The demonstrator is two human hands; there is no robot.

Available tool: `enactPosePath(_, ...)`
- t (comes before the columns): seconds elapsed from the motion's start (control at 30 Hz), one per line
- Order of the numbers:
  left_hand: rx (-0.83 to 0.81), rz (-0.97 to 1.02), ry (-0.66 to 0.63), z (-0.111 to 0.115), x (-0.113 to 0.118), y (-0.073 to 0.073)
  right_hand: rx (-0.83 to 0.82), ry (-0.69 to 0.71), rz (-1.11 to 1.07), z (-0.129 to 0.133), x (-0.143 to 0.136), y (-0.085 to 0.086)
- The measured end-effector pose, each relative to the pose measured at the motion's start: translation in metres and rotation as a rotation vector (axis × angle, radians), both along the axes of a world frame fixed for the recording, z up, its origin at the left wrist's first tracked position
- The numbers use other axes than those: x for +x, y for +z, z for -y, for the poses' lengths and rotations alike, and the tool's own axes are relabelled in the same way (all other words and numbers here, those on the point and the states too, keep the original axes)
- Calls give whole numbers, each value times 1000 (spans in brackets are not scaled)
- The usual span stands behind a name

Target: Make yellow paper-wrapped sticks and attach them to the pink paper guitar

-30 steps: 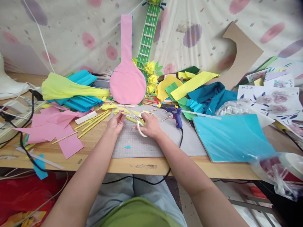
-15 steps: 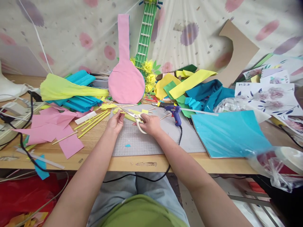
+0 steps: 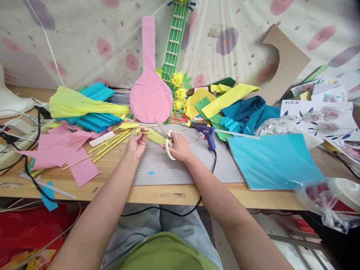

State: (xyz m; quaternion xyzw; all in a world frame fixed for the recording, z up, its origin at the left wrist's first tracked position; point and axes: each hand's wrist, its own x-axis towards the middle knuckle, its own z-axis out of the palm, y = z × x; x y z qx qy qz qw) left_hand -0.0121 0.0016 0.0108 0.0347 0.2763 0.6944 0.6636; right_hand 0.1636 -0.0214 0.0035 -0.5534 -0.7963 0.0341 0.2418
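Observation:
My right hand (image 3: 180, 146) is closed around the cream handles of a pair of scissors (image 3: 168, 147), whose blades are apart and point up and to the left. Between the fingertips of my left hand (image 3: 136, 144) is a small yellow strip (image 3: 144, 132), pinched just left of the blades. A yellow paper piece (image 3: 154, 136) lies beneath the scissors on the grey cutting mat (image 3: 165, 174). Behind my hands stands a pink long-necked cutout (image 3: 151, 93), leaning upright. A blue scrap (image 3: 151, 173) rests on the mat.
Right of my hands is a purple glue gun (image 3: 207, 135) with its black cord running off the table edge. A turquoise sheet (image 3: 275, 161) lies farther right. Yellow sticks (image 3: 111, 147) and pink paper (image 3: 83, 168) spread at left. A green fretted neck (image 3: 174, 41) leans behind.
The scissors have opened wider and turned more upright, their tips moving right, away from my left fingertips. My left hand stays nearly in place, still pinching the yellow strip.

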Motion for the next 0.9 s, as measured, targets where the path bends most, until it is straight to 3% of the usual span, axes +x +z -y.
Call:
enactPosePath(0.47, -20, -48, -52, 1, 2, -1, 81, 59, 44, 5, -7, 1)
enactPosePath(0.9, -48, -42, -58, 0, 1, -1, 98, -33, 110, 2, -4, 0)
